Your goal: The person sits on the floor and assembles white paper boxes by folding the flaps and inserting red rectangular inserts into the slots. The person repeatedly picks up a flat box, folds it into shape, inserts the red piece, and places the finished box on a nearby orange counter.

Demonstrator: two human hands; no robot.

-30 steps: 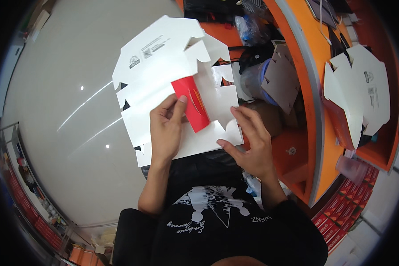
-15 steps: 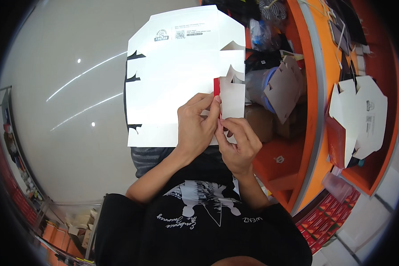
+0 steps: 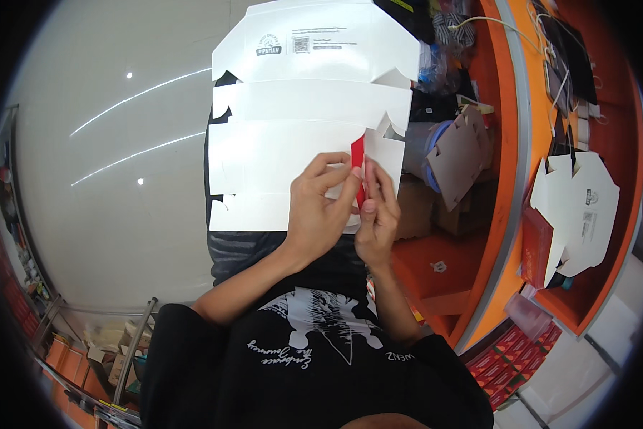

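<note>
A white flat cardboard box blank point(image 3: 285, 150) with notched side edges lies across my lap. Along its right side one flap point(image 3: 358, 161) is bent upward and shows its red outer face. My left hand point(image 3: 318, 207) rests on the blank and pinches this flap's edge between thumb and fingers. On the flap's right side is my right hand point(image 3: 380, 218), its thumb low against the red strip and its fingers raised behind it. The fingertips of both hands nearly meet there. Printing marks the far panel of the blank.
Right of me runs an orange counter point(image 3: 511, 114). More white blanks with red sides point(image 3: 582, 214) stand on it, near a clear plastic cup point(image 3: 527, 314) and red packets point(image 3: 511, 357). A grey cut blank point(image 3: 458, 157) leans on a blue-rimmed bucket point(image 3: 436, 143). Grey floor point(image 3: 121, 114) stretches left.
The flap is bent up further and shows more red. My right hand has risen, its fingers now extended behind the flap. The view has shifted slightly.
</note>
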